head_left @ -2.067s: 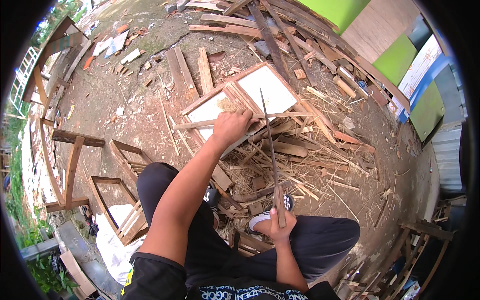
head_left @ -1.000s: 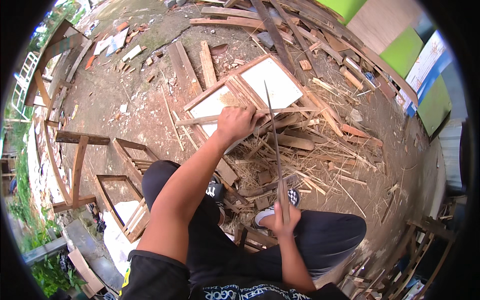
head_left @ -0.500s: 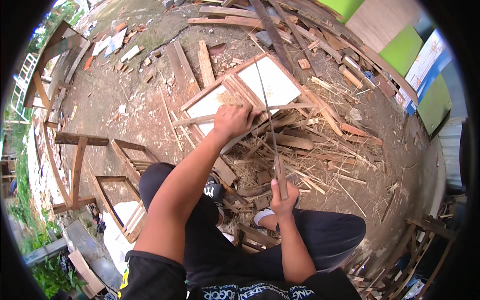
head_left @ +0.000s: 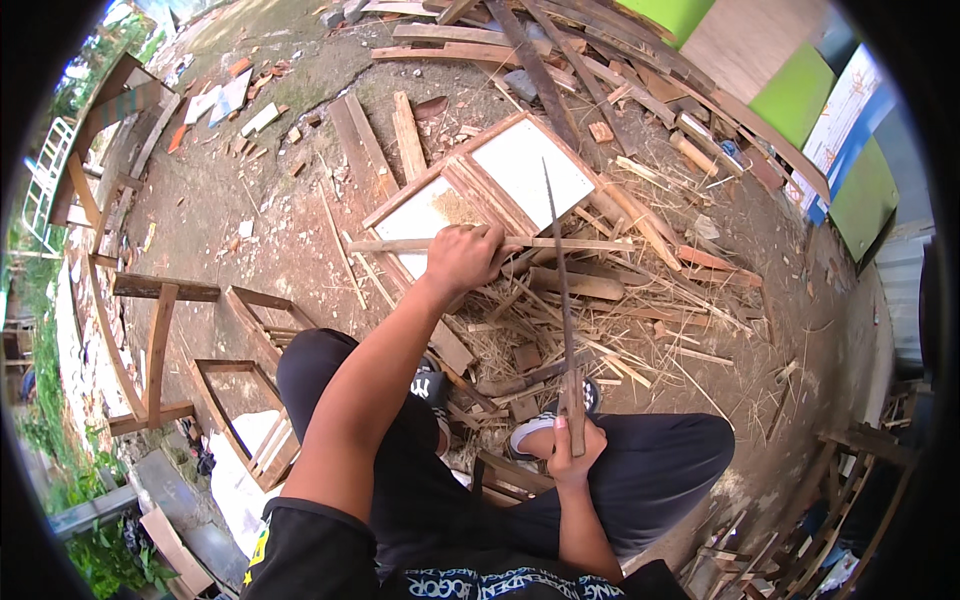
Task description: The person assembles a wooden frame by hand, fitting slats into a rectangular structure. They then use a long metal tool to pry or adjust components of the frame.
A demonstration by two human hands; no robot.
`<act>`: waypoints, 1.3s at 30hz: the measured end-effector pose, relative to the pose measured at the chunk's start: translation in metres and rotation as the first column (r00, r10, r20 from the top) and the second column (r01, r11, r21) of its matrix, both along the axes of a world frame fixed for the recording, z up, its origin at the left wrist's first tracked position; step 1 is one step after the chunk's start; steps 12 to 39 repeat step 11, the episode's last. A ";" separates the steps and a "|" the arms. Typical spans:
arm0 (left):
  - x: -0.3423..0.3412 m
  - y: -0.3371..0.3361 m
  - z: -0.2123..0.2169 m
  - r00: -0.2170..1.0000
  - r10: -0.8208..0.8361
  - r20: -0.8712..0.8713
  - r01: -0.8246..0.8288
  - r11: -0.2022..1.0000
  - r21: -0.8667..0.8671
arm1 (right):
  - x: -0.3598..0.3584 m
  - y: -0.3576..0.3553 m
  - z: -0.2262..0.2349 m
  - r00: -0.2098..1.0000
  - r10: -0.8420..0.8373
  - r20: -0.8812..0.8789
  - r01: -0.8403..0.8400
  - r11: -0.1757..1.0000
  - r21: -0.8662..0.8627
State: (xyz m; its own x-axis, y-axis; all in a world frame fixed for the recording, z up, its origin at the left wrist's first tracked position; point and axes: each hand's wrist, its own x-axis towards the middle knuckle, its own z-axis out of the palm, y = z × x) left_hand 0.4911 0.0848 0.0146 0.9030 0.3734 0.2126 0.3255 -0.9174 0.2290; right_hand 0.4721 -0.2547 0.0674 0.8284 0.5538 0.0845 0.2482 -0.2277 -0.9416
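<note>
My left hand (head_left: 465,258) is closed over a thin wooden strip (head_left: 590,243), which lies crosswise over the near edge of a wooden frame with white panels (head_left: 528,172). In my right hand (head_left: 578,452), close to my right knee, is the wooden handle of a handsaw. The long, narrow blade of the handsaw (head_left: 562,310) points away from me and crosses the strip to the right of my left hand. Pale sawdust (head_left: 455,208) lies on the left white panel. My left fingertips are partly hidden behind the knuckles.
Wood scraps and splinters (head_left: 600,330) litter the ground around the frame. Planks (head_left: 470,50) are piled at the far side. Wooden frames (head_left: 205,405) stand to my left, beside a white sack (head_left: 235,495). Coloured boards (head_left: 800,95) lean at the far right.
My right hand has drawn the handsaw back toward me and slightly right, so its tip now sits nearer. My left hand stays on the strip.
</note>
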 end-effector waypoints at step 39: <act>0.007 0.002 0.003 0.986 0.014 0.163 -0.021 0.999 0.040 | -0.007 -0.006 -0.013 1.000 0.009 -0.010 -0.009 1.000 -0.015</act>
